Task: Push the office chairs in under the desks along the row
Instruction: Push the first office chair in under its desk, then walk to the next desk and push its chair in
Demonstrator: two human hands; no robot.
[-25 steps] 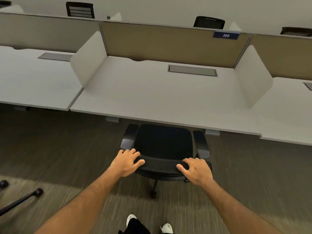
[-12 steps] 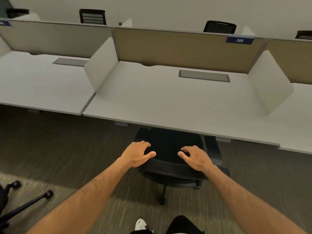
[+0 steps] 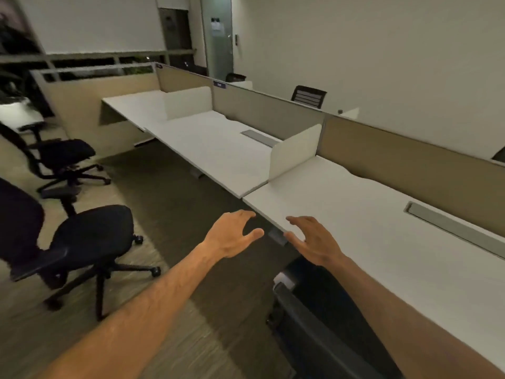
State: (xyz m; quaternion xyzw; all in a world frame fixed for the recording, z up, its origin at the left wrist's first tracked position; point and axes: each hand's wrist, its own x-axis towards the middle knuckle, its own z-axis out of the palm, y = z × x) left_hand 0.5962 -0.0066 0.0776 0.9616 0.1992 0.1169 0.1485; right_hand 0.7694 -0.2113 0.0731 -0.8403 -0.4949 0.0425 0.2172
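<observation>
A row of white desks (image 3: 224,160) with beige partitions runs from the lower right toward the far left. A black office chair (image 3: 308,318) sits tucked under the nearest desk at lower right, partly hidden by my right arm. My left hand (image 3: 232,236) and my right hand (image 3: 311,239) hover in the air with fingers spread, holding nothing, near the nearest desk's corner. Two more black office chairs stand out on the carpet at left: a near one (image 3: 90,242) and a farther one (image 3: 65,157), both away from the desks.
White divider panels (image 3: 295,149) stand between desks. A grey cable lid (image 3: 448,225) is set in the nearest desktop. Another chair (image 3: 308,97) stands behind the partitions. A railing and a door lie at the far end. Carpet stretches between the loose chairs and the desks.
My hands have come off the chair's backrest and lifted. The view has swung left, so the row's far desks and two loose chairs now show.
</observation>
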